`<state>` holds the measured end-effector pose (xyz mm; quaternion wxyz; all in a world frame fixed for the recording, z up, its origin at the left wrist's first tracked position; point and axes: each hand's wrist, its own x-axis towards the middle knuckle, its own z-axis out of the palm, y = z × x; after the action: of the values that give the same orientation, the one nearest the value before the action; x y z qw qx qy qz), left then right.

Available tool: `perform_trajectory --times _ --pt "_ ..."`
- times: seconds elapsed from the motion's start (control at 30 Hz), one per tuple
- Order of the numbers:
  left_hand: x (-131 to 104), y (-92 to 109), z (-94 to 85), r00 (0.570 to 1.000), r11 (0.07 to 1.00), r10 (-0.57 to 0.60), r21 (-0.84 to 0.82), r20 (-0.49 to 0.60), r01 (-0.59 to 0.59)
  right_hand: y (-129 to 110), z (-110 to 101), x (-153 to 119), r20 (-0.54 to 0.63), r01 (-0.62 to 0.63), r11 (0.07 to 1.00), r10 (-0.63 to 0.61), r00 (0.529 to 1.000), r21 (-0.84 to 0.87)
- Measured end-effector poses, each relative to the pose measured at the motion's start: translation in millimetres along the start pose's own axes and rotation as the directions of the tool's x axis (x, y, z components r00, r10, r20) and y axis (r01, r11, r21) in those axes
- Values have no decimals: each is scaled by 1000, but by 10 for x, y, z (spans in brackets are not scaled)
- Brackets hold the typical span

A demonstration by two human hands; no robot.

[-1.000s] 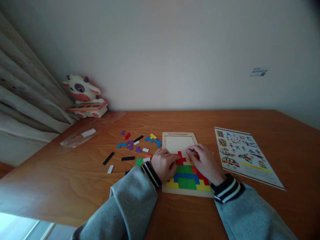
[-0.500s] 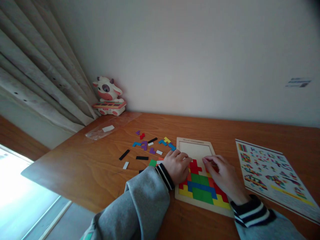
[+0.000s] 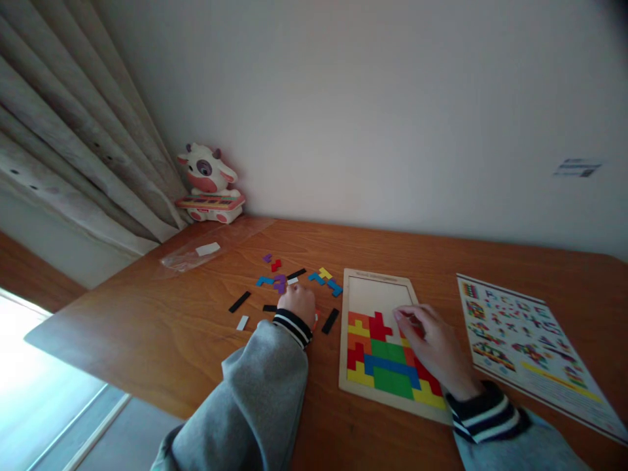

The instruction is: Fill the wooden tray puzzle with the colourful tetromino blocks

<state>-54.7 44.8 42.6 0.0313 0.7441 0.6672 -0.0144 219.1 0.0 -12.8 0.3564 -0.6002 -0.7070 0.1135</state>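
My left hand [image 3: 297, 304] is over the loose puzzle pieces left of the board, its fingers curled down and mostly hidden behind the knuckles. What they hold, if anything, does not show. My right hand [image 3: 434, 347] rests over the right side of the wooden puzzle board [image 3: 375, 288], thumb and forefinger pinched near the edge of the laid pieces. Anything between those fingertips is too small to make out. The lower part of the board is filled with coloured pieces, among them a red piece [image 3: 377, 325], a green piece [image 3: 392, 381] and a blue piece [image 3: 390, 366].
Loose pieces lie around my left hand, including a black bar [image 3: 330, 321], a white piece [image 3: 242, 322] and a yellow piece [image 3: 324, 273]. A printed pattern sheet [image 3: 520, 340] lies at the right. A clear plastic bag [image 3: 186, 258] and a cow toy [image 3: 210, 186] are at the back left.
My left hand has moved left, off the board and onto the loose pieces, uncovering the board's left side and a black bar. My right hand has stayed over the board.
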Motion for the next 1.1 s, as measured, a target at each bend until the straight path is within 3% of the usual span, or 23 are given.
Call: perform_trajectory --times 0.23,0.43,0.67,0.77,1.1 --pt "22 60 6 992 992 128 -2 1 -128 -3 6 6 25 -17 1000 17 1000 5" --pt "51 22 122 997 999 40 15 -64 -39 -29 4 -1 12 3 1000 -3 1000 12" --pt "77 9 94 993 996 84 34 -87 -81 -33 15 -6 12 -3 1000 3 1000 21" --pt "109 1 124 991 999 52 17 -121 -51 -32 15 -7 5 0 1000 0 1000 30" --pt "146 -40 228 982 989 143 48 -125 -138 -55 7 -2 9 -9 1000 9 1000 18"
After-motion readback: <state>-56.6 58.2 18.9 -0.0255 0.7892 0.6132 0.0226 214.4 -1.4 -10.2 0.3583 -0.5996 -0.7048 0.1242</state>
